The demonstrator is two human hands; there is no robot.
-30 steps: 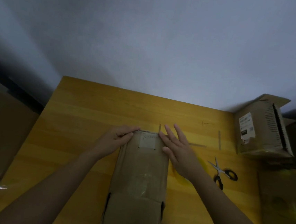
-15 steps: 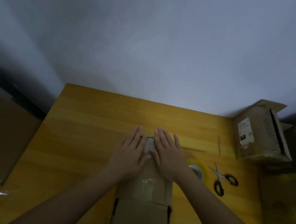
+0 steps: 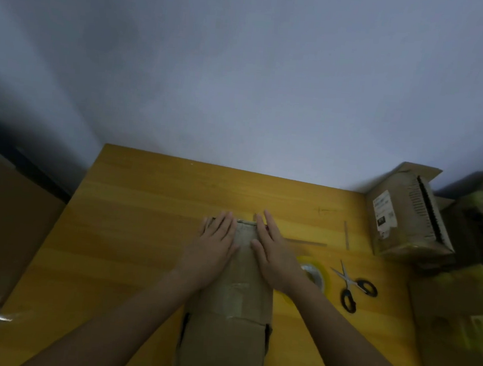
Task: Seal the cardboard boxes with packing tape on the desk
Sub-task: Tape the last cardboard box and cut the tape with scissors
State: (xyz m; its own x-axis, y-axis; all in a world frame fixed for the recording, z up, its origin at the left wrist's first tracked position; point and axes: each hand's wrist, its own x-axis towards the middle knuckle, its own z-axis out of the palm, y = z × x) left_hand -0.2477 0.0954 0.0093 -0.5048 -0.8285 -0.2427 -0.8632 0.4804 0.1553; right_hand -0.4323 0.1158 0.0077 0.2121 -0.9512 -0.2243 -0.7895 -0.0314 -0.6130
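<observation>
We looked down on a yellow wooden desk (image 3: 141, 232) whose far edge met a plain pale grey-blue wall (image 3: 244, 80). The light was dim, brightest on the wall just above the desk's far edge. To the left of the desk we saw a large brown surface (image 3: 2, 233) in shadow.

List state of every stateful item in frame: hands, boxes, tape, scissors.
left hand: flat, fingers straight, pressing the box top
right hand: flat, fingers straight, pressing the box top
cardboard box: flaps closed, clear tape along top, lying on desk
tape roll: lying flat, untouched, partly hidden by right wrist
scissors: blades open, lying on desk
second box: at desk's right edge, flap open
</observation>
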